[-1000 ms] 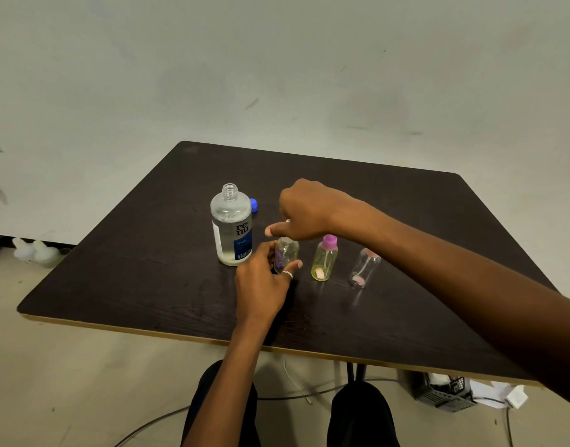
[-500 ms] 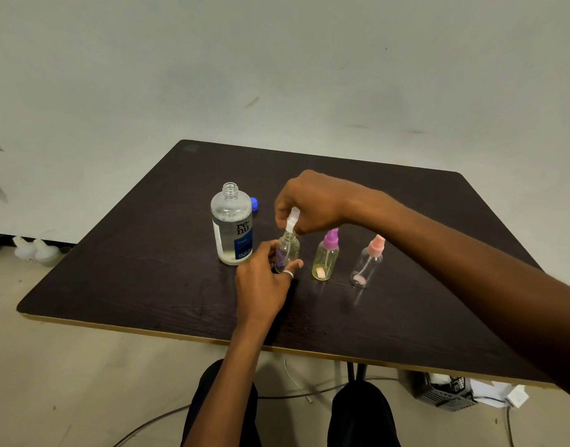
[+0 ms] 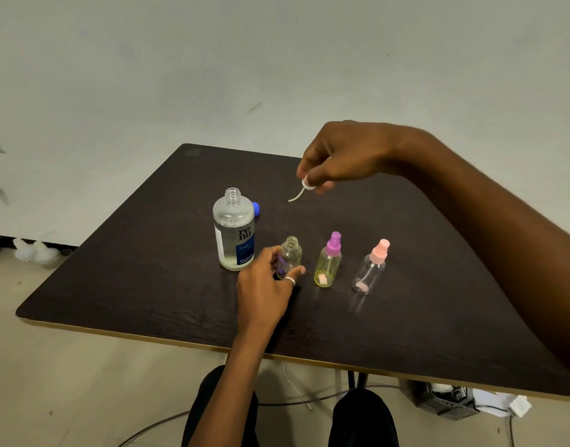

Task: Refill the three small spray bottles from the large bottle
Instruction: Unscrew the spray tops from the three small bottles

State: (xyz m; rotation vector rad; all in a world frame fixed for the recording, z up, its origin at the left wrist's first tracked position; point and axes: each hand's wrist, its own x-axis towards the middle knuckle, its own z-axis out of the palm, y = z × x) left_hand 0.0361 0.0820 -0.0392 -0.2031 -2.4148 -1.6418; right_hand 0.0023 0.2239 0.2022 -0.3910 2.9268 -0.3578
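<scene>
1. The large bottle stands upright and uncapped near the middle of the table, on the side toward its left edge. A blue cap lies just behind it, toward the far edge.
2. Two small bottles stand upright in a row running toward the right edge. The yellow-tinted bottle has a purple sprayer, and the clear bottle beside it has a pink one. The two stand apart from each other.
3. The left hand curls its fingers and thumb round the open small bottle. This bottle stands on the table between the large bottle and the yellow-tinted bottle, with its neck bare. A ring sits on one digit.
4. The right hand is raised above the table toward the far edge. It pinches a white spray head, whose thin tube hangs down and to the left, clear of the surface.
5. The table is dark wood-grain with a pale edge band. The wall behind and the floor are pale. Cables run under the near edge, and a dark box sits below the near right corner. White objects lie on the floor beyond the left edge.
</scene>
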